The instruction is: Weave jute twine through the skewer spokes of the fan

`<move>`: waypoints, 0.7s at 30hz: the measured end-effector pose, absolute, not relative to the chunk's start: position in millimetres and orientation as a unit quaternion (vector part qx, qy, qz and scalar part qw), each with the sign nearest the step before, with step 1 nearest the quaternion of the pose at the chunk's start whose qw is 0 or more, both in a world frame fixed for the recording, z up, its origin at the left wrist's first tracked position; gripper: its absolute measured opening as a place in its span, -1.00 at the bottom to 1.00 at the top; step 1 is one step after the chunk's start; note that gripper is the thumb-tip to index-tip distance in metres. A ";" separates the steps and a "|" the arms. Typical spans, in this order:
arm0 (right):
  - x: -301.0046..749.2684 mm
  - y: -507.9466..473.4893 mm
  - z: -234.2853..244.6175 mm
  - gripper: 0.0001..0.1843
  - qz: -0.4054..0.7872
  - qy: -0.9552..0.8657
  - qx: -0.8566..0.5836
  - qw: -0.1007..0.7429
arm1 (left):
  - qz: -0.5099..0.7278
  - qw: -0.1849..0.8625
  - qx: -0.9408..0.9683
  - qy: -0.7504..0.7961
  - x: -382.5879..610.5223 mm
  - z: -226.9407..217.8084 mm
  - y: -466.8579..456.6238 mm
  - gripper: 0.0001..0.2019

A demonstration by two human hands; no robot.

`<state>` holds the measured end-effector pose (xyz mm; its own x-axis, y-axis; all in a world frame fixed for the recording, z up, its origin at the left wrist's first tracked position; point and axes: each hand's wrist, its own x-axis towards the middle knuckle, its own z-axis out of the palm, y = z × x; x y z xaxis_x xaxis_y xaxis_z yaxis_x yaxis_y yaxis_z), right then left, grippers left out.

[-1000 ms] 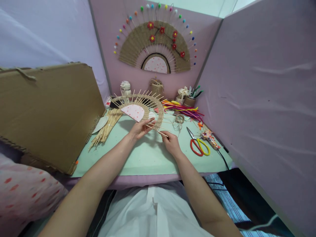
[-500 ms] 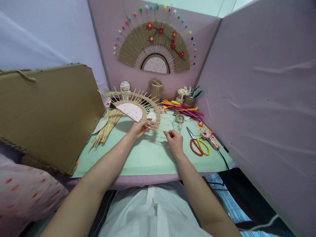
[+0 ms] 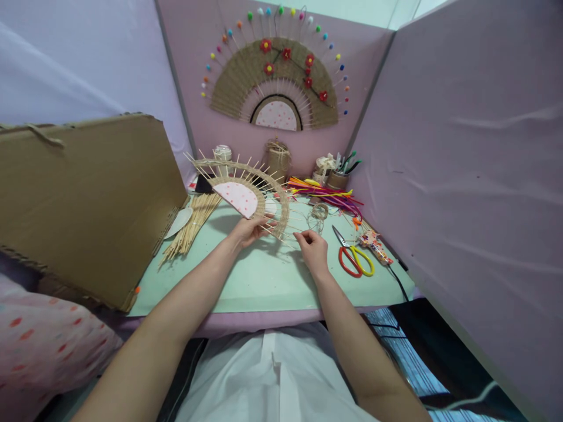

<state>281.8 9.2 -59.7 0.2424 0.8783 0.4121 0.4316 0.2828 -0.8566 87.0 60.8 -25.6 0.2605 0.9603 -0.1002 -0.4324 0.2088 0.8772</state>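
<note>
Above the table I see a half-round fan frame [image 3: 287,206] of thin sticks with a band of brown twine woven through them. A white half-disc with pink dots [image 3: 237,198] forms its centre. My left hand [image 3: 251,230] grips the frame at its lower right, fingers partly hidden behind the sticks. Close to the fan's right end, my right hand [image 3: 313,245] is closed in a pinch on a thin strand of twine at the outer sticks; the strand is hard to make out. A loose coil of twine [image 3: 318,215] lies on the table beyond this hand.
Red-and-yellow scissors [image 3: 355,258] and a patterned glue gun [image 3: 375,247] lie at right. Behind them are colourful pipe cleaners [image 3: 328,193] and a pot of pens [image 3: 338,179]. A stick bundle [image 3: 192,228] and cardboard [image 3: 88,205] stand left. A finished fan [image 3: 237,76] hangs behind.
The fan frame has shifted slightly right and tilted a little further, its right end dropping. My right hand has moved only a touch to the right, still pinched.
</note>
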 end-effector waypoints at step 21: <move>283.0 12.1 -56.7 -0.65 0.314 -0.565 -0.502 0.575 | 0.440 0.779 0.334 0.297 107.7 -27.8 44.9 -0.78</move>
<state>283.0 12.1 -56.7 0.1647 0.9280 0.3343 0.2063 0.2990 -0.9317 107.7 44.9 -27.8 0.4371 0.8835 -0.1686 -0.4863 0.3898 0.7820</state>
